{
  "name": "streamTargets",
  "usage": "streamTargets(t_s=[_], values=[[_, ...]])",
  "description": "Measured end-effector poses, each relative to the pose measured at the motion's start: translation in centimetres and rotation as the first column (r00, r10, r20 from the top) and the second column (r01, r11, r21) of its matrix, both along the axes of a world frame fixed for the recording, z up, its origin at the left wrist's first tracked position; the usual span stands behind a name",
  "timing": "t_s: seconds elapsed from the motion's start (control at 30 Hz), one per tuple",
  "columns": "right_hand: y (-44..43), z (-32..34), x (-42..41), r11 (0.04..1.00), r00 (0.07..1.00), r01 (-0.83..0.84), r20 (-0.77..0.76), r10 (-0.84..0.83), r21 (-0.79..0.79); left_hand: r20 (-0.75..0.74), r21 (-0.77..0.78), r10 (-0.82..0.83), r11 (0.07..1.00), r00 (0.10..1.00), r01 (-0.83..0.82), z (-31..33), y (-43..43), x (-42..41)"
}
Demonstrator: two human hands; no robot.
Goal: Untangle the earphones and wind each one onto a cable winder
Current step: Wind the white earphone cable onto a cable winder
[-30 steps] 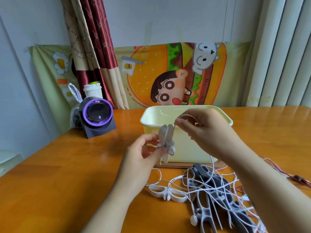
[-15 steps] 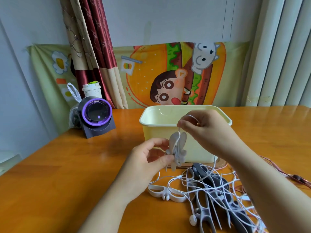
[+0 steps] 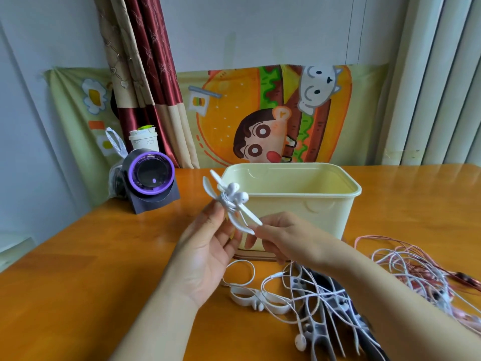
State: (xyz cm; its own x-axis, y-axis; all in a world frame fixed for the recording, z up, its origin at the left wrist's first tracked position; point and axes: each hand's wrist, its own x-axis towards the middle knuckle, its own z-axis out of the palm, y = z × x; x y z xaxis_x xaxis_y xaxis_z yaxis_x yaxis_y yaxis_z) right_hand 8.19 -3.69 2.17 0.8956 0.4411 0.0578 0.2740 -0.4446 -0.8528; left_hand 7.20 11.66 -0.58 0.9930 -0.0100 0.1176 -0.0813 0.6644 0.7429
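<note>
Aloft, left grip (image 3: 208, 256) and right grip (image 3: 286, 241) pinch the winder (image 3: 229, 201).

Earphone tangle (image 3: 406, 269): runs off my right and bottom edges; I can't count the cords.
Dark winders (image 3: 325, 332): mostly buried under those cords, cut off at the bottom.
Paper cup (image 3: 144, 138): lower half behind the fan (image 3: 151, 175).
Right hand (image 3: 283, 238): pinching or only touching the wound winder (image 3: 230, 204)? I can't tell.
</note>
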Motion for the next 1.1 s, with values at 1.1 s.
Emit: streamTargets(t_s=[1.1], values=[[-3.9, 2.4, 1.1, 0.91, 0.996, -0.084, 0.074, 0.06, 0.405, 0.143, 0.448, -0.271, 0.875, 0.952, 0.182, 0.3, -0.6, -1.8]])
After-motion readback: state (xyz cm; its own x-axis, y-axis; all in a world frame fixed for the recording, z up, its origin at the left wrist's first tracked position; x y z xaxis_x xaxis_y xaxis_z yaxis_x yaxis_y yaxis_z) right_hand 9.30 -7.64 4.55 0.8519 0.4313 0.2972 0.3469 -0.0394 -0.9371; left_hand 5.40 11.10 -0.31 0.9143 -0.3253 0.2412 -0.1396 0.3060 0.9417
